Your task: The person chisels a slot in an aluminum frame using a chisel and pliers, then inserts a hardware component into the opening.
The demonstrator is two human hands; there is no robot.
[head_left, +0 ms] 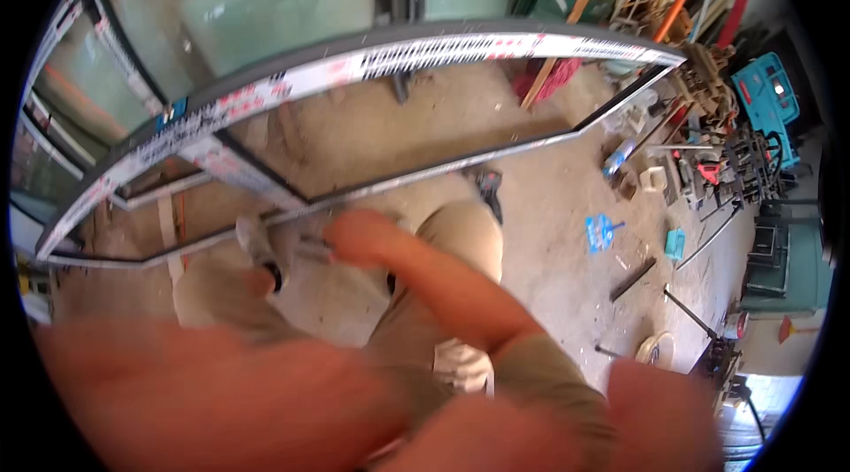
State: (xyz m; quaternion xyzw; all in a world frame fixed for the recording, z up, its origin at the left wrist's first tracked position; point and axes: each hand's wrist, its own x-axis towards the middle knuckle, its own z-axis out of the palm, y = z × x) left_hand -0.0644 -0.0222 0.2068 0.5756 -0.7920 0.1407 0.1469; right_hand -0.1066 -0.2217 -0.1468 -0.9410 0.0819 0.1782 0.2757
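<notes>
A large black window or door frame [354,65], its faces covered with printed white protective film, stretches across the view in front of me. A crossbar [243,171] divides it. My right hand [359,237] is closed just inside the frame's near bar. A short greyish piece [312,248] sticks out beside its fingers, too blurred to name. At the bottom left, a large smeared shape very close to the camera seems to be my left hand [212,392]. Its fingers cannot be made out, nor whether it holds anything.
Glass panes [266,7] lean behind the frame. On the floor at right lie a blue packet [600,233], a small teal box [675,243], dark bar offcuts [633,280] and a round tub [655,350]. A teal tool case [766,100] stands among stacked wood and tools.
</notes>
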